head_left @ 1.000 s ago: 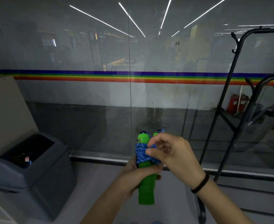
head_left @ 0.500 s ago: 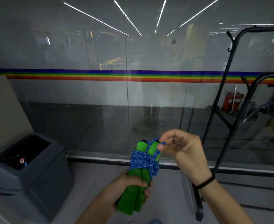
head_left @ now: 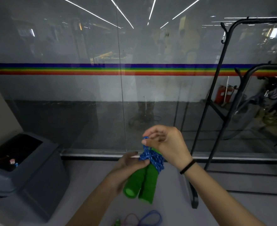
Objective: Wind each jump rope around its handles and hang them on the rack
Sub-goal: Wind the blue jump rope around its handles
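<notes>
Your left hand [head_left: 131, 163] grips the two green handles [head_left: 142, 181] from their left side, thumb lying across the front just below the wound rope, the other fingers hidden behind. The handles lie side by side, tilted, with their butt ends pointing down and towards you, below that hand.

The blue rope [head_left: 152, 158] is wound in a thick band round the upper part of the handles, just right of your left thumb and under your right palm.

Your right hand [head_left: 165, 144] sits above and just right of the left one, its fingers curled, thumb and forefinger pinching a small loop of the rope that rises from the winding. A black band [head_left: 187, 167] circles that wrist.

The black rack [head_left: 216, 95] stands well right of your right hand, against the glass [head_left: 85, 111] with its rainbow stripe [head_left: 69, 69]. A grey bin [head_left: 28, 168] sits far left of your left hand. Below both forearms, purple and blue loops [head_left: 142, 219] lie on the floor.
</notes>
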